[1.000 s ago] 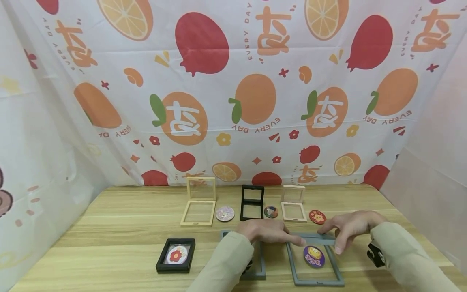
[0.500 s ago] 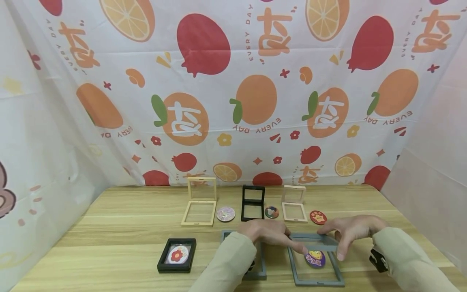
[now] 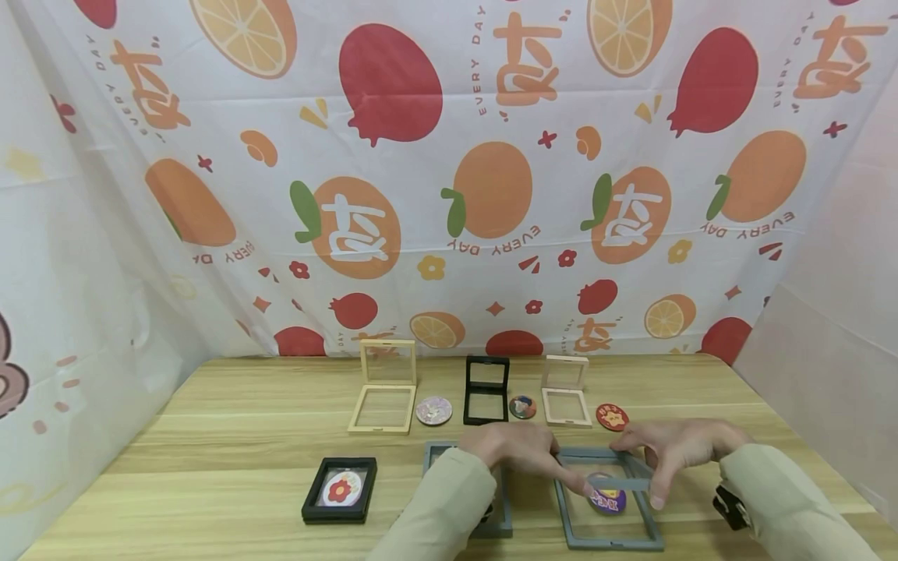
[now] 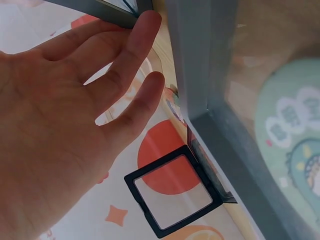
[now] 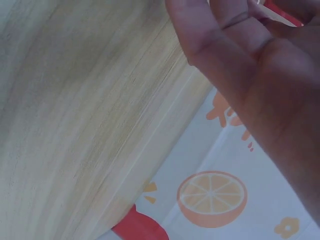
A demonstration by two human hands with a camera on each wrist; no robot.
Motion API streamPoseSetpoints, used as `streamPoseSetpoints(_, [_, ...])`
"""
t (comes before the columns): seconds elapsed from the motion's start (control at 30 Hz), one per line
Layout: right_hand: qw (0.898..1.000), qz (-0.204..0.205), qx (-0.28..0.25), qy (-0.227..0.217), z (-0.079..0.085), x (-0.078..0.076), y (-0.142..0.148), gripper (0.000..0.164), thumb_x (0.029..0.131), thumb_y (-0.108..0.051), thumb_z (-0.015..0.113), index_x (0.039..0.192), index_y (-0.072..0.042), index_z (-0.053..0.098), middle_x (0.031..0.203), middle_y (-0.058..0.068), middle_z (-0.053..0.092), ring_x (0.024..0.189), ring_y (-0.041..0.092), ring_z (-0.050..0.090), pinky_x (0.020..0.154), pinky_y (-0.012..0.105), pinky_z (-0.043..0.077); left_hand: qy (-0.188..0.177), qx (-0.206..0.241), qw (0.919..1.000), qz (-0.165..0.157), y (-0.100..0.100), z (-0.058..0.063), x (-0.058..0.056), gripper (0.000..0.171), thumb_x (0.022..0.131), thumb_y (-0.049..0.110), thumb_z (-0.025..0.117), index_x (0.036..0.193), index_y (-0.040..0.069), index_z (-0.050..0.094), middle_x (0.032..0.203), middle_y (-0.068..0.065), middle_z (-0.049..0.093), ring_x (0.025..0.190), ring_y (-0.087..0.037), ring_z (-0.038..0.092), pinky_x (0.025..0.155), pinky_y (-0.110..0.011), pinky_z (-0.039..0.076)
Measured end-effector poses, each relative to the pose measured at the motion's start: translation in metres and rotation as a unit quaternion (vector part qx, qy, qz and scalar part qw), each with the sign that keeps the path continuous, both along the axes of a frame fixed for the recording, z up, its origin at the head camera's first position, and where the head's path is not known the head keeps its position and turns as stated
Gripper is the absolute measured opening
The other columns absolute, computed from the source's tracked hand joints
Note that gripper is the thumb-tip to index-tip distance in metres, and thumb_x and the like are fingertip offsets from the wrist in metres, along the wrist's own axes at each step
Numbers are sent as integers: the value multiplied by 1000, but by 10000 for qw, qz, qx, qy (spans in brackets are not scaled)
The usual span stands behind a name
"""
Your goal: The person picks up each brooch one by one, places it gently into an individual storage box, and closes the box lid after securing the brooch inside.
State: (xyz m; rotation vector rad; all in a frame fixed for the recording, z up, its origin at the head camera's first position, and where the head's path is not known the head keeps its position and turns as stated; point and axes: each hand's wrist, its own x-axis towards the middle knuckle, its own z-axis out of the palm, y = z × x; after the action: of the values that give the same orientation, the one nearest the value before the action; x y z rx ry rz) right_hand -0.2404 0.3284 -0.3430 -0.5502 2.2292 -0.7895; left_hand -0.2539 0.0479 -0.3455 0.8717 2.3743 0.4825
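Note:
A grey display frame [image 3: 612,544] lies at the front right of the table, its hinged lid [image 3: 620,484] tilted partway down over the base. Inside, a round purple badge [image 3: 609,503] with a yellow figure is partly covered by the lid. My left hand [image 3: 521,449] holds the lid's left side, thumb at the front corner and fingers at the back. On the other side my right hand [image 3: 684,453] has its thumb at the right corner and a fingertip at the hinge edge. In the left wrist view, the fingers [image 4: 142,40] reach the grey frame's corner [image 4: 112,12].
Another grey frame [image 4: 197,75] with a green badge [image 4: 295,130] lies under my left forearm. A black frame [image 3: 340,491] holding a flower badge stands left. Behind are open yellow [image 3: 379,430], black [image 3: 484,421] and pale [image 3: 567,423] frames, with badges [image 3: 434,411] between them.
The lid has swung down and toward me over the purple badge, both thumbs moving down with its front edge. The other frames and badges have stayed in place.

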Motion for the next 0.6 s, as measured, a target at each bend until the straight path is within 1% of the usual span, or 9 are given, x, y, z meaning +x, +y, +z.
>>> streamPoseSetpoints(0.1, [10000,-40,20,67,-1,2,0,88,70,-31,83,146,-3,50,152,22,36,121,31,44,99,57,40,79,-8,10000,27,1,0,1,67,86,64,65,128,11,68,108,7,67,87,-6,58,79,-28,50])
streamPoseSetpoints(0.2, [9999,-66,54,113,-1,4,0,90,70,-33,84,147,-3,49,152,23,35,123,34,43,99,61,39,155,5,9998,88,2,-1,2,68,85,63,67,128,11,69,111,6,68,86,-5,58,78,-27,50])
streamPoseSetpoints(0.3, [9998,-119,90,124,-2,6,0,91,69,-34,84,148,-4,48,152,23,35,125,36,42,99,64,39,181,50,9997,154,2,-2,3,66,84,63,69,122,10,70,102,6,68,82,-6,57,74,-27,50])
streamPoseSetpoints(0.43, [9998,-168,44,90,-2,6,0,89,70,-31,84,148,-5,49,149,19,37,123,34,41,99,61,38,176,79,9996,193,3,-3,4,59,84,62,71,109,9,72,88,5,62,75,-9,55,67,-26,47])
streamPoseSetpoints(0.5, [9999,-130,7,79,-3,6,0,89,70,-32,84,147,-5,49,148,18,38,124,33,40,100,59,37,192,58,9997,170,3,-2,4,57,84,61,70,105,9,71,86,4,61,74,-10,55,66,-26,47])
streamPoseSetpoints(0.6, [9999,-88,-13,76,-3,6,0,91,70,-35,85,147,-3,49,146,15,40,122,32,39,99,56,38,263,-5,9996,108,4,-2,5,57,84,61,70,104,8,71,86,4,61,75,-10,55,67,-25,47])
